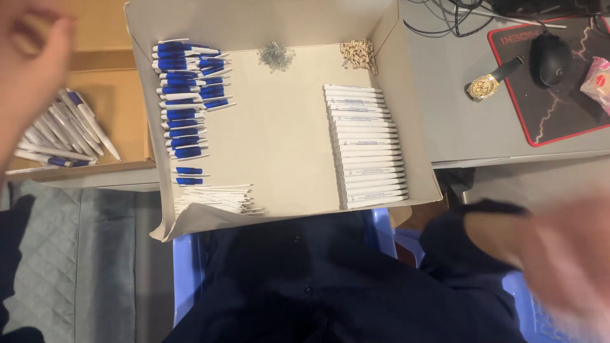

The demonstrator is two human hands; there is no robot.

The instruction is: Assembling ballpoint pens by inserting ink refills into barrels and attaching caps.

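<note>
Grip unclear on both blurred hands: left hand (28, 70) raised at ten o'clock, right hand (565, 260) at four; cardboard tray (286, 152) between

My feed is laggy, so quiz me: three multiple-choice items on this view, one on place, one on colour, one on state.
1. Where in the cardboard tray is the row of white barrels?
A right side
B left side
C outside it

2. The grip parts are white and:
A red
B blue
C green

3. The left hand is:
A holding a barrel
B flat in the tray
C raised, blurred, clear of the tray

Answers: 1 A, by the tray's right wall. 2 B, blue sections show. 3 C, motion-blurred at the frame's left edge.
</note>
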